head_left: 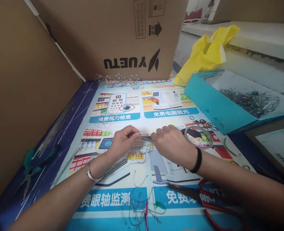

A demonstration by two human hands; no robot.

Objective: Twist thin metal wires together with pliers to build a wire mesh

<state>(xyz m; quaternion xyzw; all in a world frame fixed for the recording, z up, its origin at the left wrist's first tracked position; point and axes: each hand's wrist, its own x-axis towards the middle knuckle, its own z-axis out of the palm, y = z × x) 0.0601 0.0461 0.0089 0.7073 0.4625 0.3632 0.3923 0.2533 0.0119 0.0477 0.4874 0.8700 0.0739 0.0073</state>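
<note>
My left hand [125,141] is closed in a pinch on thin metal wire [143,134] over the middle of the printed sheet [145,123]. My right hand [172,144] is wrapped round a slim grey metal tool [147,138], whose narrow tip points at my left fingertips; its handle is hidden in my fist. Looped wires [142,154] hang or lie just below the fingers. Straight wires [114,170] rest beside my left wrist. Nearer me lies a tangle of bent wires [139,208] with green and magenta bits.
Red-handled scissors [206,195] lie beneath my right forearm, green-handled pliers [30,170] at left. A teal box [211,106] of metal pieces stands right, near black rings [202,123], a wire coil [210,138] and yellow cloth [204,53]. Cardboard [108,35] walls the back and left.
</note>
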